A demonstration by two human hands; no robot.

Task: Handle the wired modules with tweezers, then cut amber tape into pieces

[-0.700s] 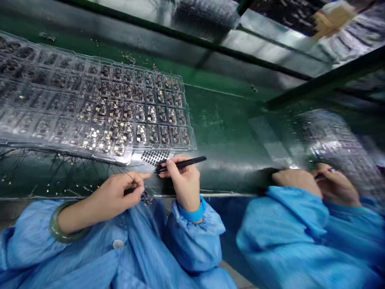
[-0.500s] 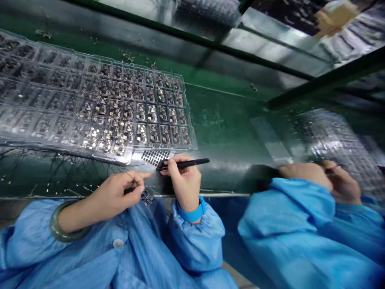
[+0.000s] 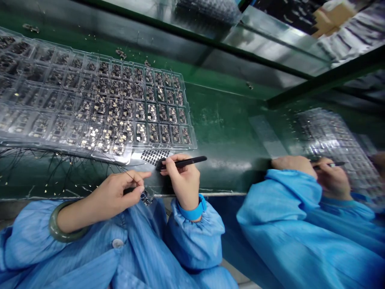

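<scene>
Green bench matting fills the head view, and a clear compartment tray of tiny boards lies just beyond the fingers. At the bench edge the left hand has thumb and forefinger pinched together on a small dark part trailing a fine wire. The right hand is clamped round black tweezers, whose tip rests on a gridded sheet just ahead of the fingertips. A slack pinch would likely drop the part off the edge into the lap. The wire could also snag in the loose strands left of the fingers. A co-worker's hands work well apart to the right.
</scene>
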